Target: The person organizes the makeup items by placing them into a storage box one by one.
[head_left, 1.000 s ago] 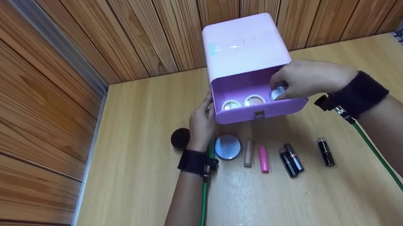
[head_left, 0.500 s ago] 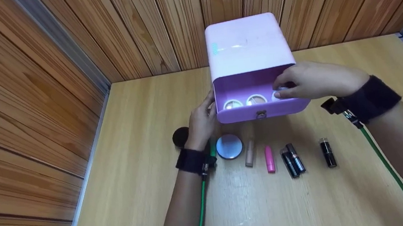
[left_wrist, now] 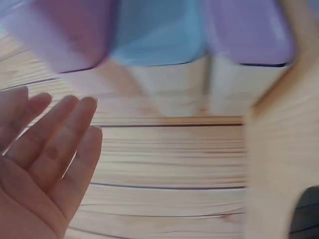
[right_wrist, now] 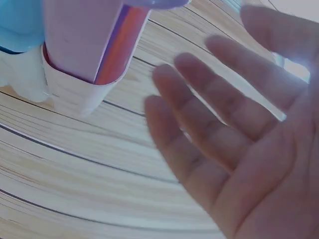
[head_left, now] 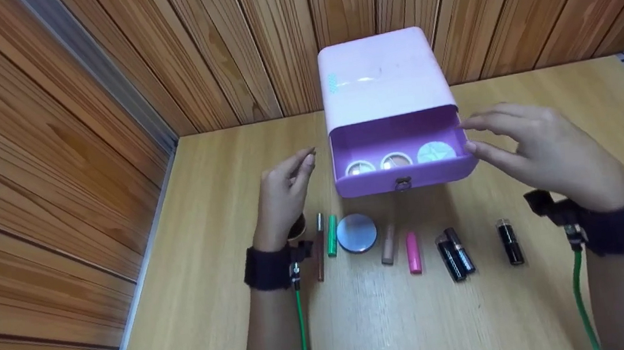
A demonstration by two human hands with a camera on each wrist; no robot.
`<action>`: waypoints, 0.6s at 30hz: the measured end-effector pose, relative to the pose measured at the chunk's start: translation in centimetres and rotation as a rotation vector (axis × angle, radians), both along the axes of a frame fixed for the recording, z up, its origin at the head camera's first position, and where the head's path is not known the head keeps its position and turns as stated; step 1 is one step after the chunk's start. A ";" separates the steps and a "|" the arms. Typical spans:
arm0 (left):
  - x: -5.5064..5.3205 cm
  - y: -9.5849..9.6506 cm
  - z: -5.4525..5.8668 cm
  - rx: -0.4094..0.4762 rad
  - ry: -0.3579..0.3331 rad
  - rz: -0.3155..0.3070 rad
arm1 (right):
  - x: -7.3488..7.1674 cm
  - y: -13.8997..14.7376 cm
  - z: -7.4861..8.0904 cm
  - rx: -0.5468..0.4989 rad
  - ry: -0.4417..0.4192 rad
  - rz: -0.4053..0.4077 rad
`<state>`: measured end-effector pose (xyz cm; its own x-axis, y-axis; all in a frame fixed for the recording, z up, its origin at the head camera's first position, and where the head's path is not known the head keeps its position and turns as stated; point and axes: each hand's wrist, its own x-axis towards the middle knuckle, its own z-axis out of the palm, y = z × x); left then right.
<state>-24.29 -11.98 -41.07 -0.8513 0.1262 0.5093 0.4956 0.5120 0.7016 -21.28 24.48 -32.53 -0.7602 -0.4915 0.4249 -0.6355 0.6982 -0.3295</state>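
Observation:
A small drawer cabinet [head_left: 383, 83] with a pale pink top stands at the back, its purple drawer [head_left: 371, 183] pulled out. Inside the drawer are two round compacts with clear lids, one a white-rimmed compact [head_left: 396, 161] in the middle, and a white disc with a star pattern [head_left: 435, 151] at the right. My left hand [head_left: 285, 195] hovers left of the cabinet with nothing in it; its fingers look loosely extended in the left wrist view. My right hand [head_left: 541, 151] is at the drawer's right side, fingertips right by the edge, fingers spread and holding nothing.
Before the cabinet lie a brown tube [head_left: 319, 252], a green tube [head_left: 332, 236], a round silver compact [head_left: 357, 233], a mauve tube [head_left: 388, 245], a pink tube [head_left: 413, 252] and several black lipsticks, one lipstick [head_left: 509, 242] apart. Blue drawer [left_wrist: 159, 32] shows lower down. Wooden panels [head_left: 240, 43] stand behind.
My right hand has let go of the star-patterned disc, leaving it in the drawer, and moved out to the right. My left hand has come off the cabinet's left side, uncovering the brown and green tubes.

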 end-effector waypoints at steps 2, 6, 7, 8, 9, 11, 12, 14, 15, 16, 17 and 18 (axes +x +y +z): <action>0.8 -0.4 0.8 -0.028 0.103 -0.006 | 0.4 0.2 -1.2 -0.082 0.082 -0.006; 2.1 -1.1 2.3 -0.096 0.233 -0.018 | 0.9 0.4 -3.3 -0.210 0.132 -0.039; 2.4 -1.3 2.6 -0.114 0.248 -0.024 | 0.9 0.5 -3.6 -0.227 0.119 -0.048; 2.6 -1.6 2.8 -0.132 0.255 -0.024 | 0.9 0.5 -3.8 -0.234 0.103 -0.061; 2.9 -1.9 3.0 -0.147 0.247 -0.022 | 0.9 0.5 -4.0 -0.232 0.086 -0.072; 3.4 -2.5 3.3 -0.183 0.208 -0.014 | 0.8 0.5 -4.1 -0.218 0.045 -0.083; 3.7 -2.9 3.4 -0.205 0.172 -0.008 | 0.7 0.6 -4.1 -0.203 0.020 -0.089; 4.0 -3.5 3.4 -0.249 0.077 -0.003 | 0.7 0.6 -3.9 -0.171 -0.054 -0.105; 4.1 -3.6 3.4 -0.269 0.016 -0.012 | 0.6 0.6 -3.9 -0.156 -0.098 -0.109; 4.1 -3.7 3.4 -0.292 -0.049 -0.027 | 0.6 0.6 -3.8 -0.140 -0.155 -0.117; 4.0 -3.7 3.4 -0.320 -0.114 -0.039 | 0.6 0.7 -3.8 -0.122 -0.218 -0.128; 3.9 -3.6 3.4 -0.350 -0.172 -0.046 | 0.5 0.7 -3.7 -0.103 -0.280 -0.142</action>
<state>-20.40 -15.63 -37.68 -0.9098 0.3073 0.2788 0.4141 0.7152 0.5630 -20.75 25.16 -36.27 -0.9122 -0.3378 0.2318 -0.4093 0.7273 -0.5510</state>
